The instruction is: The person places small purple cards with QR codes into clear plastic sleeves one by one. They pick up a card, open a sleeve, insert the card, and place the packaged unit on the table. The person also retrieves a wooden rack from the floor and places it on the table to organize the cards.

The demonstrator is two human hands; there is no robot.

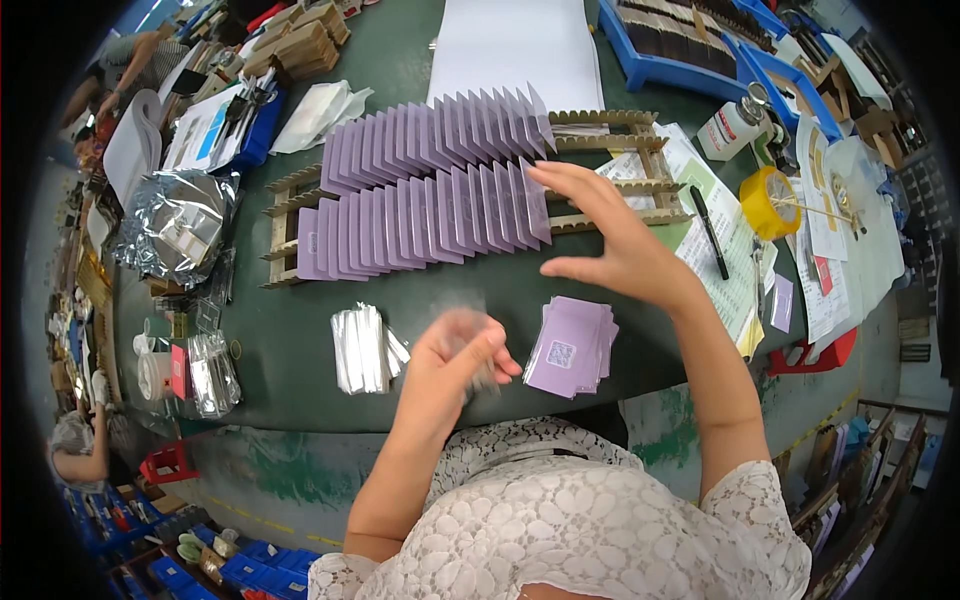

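In front of me, two rows of upright purple cards (420, 215) stand in a wooden slotted rack (655, 165). My right hand (620, 235) is open, thumb and fingers apart, beside the last cards of the rows. Its fingertips are close to a card edge; whether they touch it I cannot tell. My left hand (455, 350) is pinched on a clear plastic sleeve (483, 378), which is faint and blurred. Left of that hand lies a stack of clear sleeves (360, 348). A pile of flat purple cards (572, 345), the top one with a square code, lies to its right.
White paper (515, 50) covers the table behind the rack. Around the right side are a black pen (710, 232), yellow tape (770, 202), a white bottle (732, 128) and a blue tray (680, 50). A silvery bag (180, 228) lies left. People sit farther left.
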